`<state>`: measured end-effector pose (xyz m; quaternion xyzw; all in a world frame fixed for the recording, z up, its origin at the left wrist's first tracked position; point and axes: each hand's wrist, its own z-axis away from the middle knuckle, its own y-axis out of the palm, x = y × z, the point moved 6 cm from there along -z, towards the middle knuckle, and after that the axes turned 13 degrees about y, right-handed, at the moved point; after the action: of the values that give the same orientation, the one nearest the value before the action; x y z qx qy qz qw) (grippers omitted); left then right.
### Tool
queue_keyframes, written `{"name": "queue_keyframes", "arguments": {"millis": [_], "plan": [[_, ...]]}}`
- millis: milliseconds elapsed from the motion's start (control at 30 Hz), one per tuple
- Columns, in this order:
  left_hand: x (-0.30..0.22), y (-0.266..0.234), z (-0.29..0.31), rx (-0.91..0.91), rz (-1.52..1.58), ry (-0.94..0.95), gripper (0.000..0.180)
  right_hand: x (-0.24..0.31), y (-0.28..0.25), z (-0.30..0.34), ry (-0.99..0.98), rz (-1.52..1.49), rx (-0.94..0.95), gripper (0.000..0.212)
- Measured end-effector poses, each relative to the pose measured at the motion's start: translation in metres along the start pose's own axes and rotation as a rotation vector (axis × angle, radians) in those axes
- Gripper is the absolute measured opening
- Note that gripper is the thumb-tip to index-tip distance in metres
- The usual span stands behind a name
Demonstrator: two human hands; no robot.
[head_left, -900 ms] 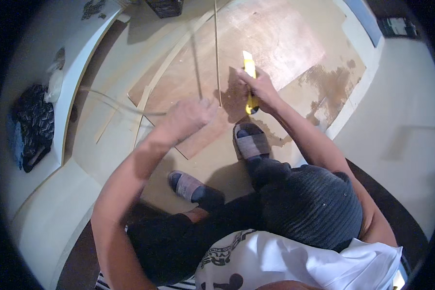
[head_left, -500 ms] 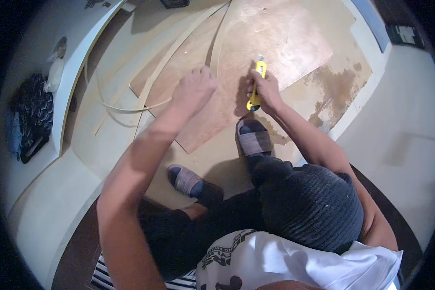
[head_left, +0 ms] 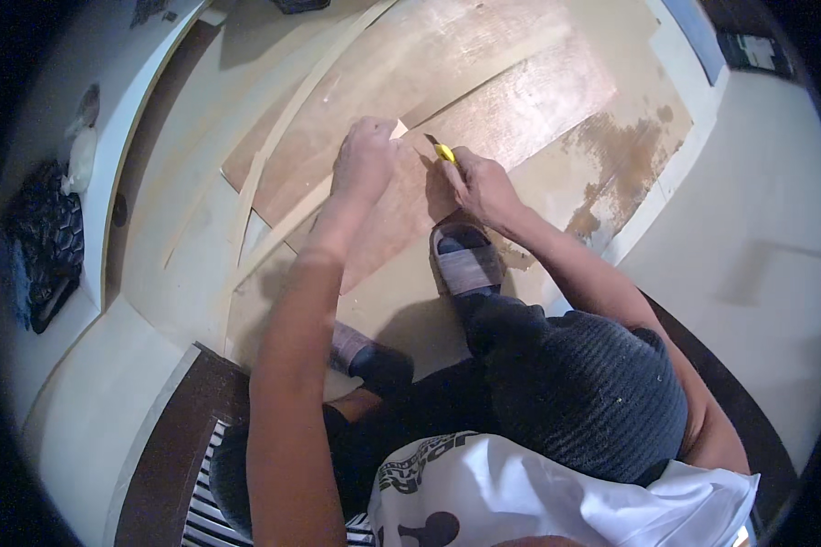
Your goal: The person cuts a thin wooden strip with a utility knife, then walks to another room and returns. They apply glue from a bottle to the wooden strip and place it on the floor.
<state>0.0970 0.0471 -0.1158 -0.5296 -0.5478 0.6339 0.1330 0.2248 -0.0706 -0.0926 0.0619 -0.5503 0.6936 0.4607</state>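
My left hand (head_left: 365,162) is closed around a thin pale wooden strip (head_left: 294,217), which runs down toward the lower left. A bright bit of wood shows just past the fingers of that hand. In my right hand (head_left: 486,190) is a yellow utility knife (head_left: 444,152), its blade out and pointing up and left toward the strip. A small gap separates blade and wood. Most of the knife's handle is hidden by my fingers. Beneath both hands lies a reddish-brown plywood sheet (head_left: 543,100) on the floor.
Another long pale strip (head_left: 287,117) curves across the plywood on the left. My sandalled foot (head_left: 468,260) rests by the sheet's near edge. Brown stains (head_left: 625,159) mark the floor on the right. A black quilted item (head_left: 41,242) sits at far left.
The strip in my left hand has swung from upright to a diagonal. My right hand has turned the knife, bringing its blade left toward the strip.
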Motion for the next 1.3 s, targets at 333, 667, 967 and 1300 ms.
{"name": "queue_keyframes", "arguments": {"millis": [333,667,967,1300], "plan": [[-0.006,-0.007,-0.002,-0.009,0.06,-0.095,0.017,0.016,0.02,-0.026,-0.101,0.206,0.001,0.016],[-0.006,-0.002,0.0,-0.035,0.039,-0.007,0.014,0.021,0.021,-0.032,-0.186,0.258,-0.063,0.01],[-0.009,-0.003,0.0,-0.034,-0.003,0.041,0.015,0.03,0.026,-0.028,-0.143,0.36,-0.069,0.009],[-0.011,0.0,0.001,0.022,-0.119,0.089,0.016,0.045,0.021,-0.031,-0.276,0.418,-0.005,0.009]]}}
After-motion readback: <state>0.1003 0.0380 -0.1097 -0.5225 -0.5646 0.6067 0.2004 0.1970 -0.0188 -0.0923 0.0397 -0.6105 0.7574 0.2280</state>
